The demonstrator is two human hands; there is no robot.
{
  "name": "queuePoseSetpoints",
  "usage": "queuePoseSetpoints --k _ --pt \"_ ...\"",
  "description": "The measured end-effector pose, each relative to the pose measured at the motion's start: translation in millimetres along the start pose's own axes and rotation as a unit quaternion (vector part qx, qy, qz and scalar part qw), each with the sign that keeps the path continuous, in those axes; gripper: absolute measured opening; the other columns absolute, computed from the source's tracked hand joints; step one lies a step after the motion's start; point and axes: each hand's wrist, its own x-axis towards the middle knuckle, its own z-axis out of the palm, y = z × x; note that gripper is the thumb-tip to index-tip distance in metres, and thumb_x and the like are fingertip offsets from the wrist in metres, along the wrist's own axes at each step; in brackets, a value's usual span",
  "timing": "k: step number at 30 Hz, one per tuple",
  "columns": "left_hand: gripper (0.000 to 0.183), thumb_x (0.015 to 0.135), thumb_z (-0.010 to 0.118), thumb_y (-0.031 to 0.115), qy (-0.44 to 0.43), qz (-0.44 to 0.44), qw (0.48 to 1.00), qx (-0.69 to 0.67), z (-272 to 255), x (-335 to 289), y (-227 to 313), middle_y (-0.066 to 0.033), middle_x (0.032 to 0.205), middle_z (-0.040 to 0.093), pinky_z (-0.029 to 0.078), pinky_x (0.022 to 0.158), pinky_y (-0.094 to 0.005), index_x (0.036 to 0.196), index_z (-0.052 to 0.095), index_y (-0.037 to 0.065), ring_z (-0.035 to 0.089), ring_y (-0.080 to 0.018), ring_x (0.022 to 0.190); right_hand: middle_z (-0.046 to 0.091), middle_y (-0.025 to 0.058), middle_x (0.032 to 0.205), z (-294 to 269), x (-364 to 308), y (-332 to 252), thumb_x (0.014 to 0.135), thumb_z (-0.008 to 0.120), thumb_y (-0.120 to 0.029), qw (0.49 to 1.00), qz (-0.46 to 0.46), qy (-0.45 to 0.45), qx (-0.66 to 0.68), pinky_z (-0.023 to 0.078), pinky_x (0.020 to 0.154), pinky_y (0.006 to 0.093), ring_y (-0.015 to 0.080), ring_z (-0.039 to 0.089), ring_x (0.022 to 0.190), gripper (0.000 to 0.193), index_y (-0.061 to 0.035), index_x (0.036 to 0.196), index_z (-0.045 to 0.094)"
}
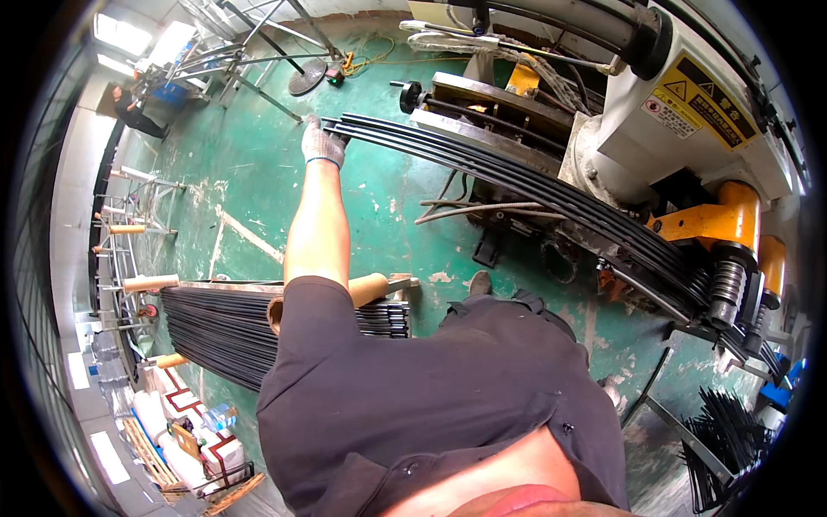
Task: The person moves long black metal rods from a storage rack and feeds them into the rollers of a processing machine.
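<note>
My left hand [323, 145], in a pale knit glove, is stretched far forward and closed around the near-left ends of several long black bars [482, 159]. Its fingers partly hide those ends. From there the bars slope down to the right, side by side, across the front of a large machine [594, 164]. Their far ends reach an orange bracket [715, 215] and a coil spring [728, 289] on the machine. My right hand is out of sight.
A stack of black bars [224, 332] lies on a rack with cardboard-tube rollers [370, 289] at my left. More thin black pieces [732, 431] sit in a frame at lower right. A handwheel [412, 96] juts from the machine. Another person [138, 112] stands far left.
</note>
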Motion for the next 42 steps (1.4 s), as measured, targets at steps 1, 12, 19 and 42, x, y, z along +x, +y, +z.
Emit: queuePoseSetpoints --k 1,12,19,42 --pt "0.049 0.111 0.049 0.046 -0.036 -0.003 0.999 0.013 2.0 0.8 -0.2 -0.0221 0.135 0.060 0.053 0.102 -0.0654 0.139 0.049 0.005 0.063 -0.0419 0.117 0.063 0.0057 0.082 -1.1 -5.6 2.3 0.102 0.067 -0.040 0.999 -0.010 0.013 -0.033 0.043 0.059 0.0436 0.0244 0.058 0.068 0.032 -0.0082 0.099 0.065" --pt "0.046 0.114 0.040 0.043 -0.209 -0.057 0.976 0.031 -2.5 -52.4 -12.5 -0.0177 0.127 0.067 0.055 0.103 -0.0562 0.139 0.055 0.007 0.067 -0.0380 0.116 0.060 0.0020 0.073 21.8 6.3 -6.5 0.100 0.072 -0.030 0.988 -0.135 -0.082 -0.007 0.032 0.044 0.0311 0.0149 0.050 0.052 0.025 -0.0069 0.094 0.064" --pt "0.048 0.113 0.043 0.044 -0.209 -0.023 0.967 0.142 9.3 -60.7 -10.8 -0.0163 0.124 0.067 0.059 0.096 -0.0571 0.147 0.052 0.011 0.071 -0.0356 0.108 0.061 0.0025 0.073 45.3 -8.8 -20.2 0.100 0.072 -0.026 0.982 -0.157 -0.110 -0.002 0.035 0.044 0.0308 0.0150 0.051 0.052 0.021 -0.0067 0.097 0.065" --pt "0.071 0.110 0.044 0.051 -0.010 -0.101 0.990 0.094 -18.3 -159.5 -182.9 -0.0261 0.159 0.042 0.039 0.118 -0.0676 0.154 0.033 -0.003 0.043 -0.0500 0.144 0.068 0.0024 0.077 -5.6 82.2 -86.5 0.097 0.073 -0.024 0.973 -0.136 -0.120 -0.145 0.042 0.056 0.0292 0.0125 0.059 0.062 0.021 -0.0032 0.096 0.074"
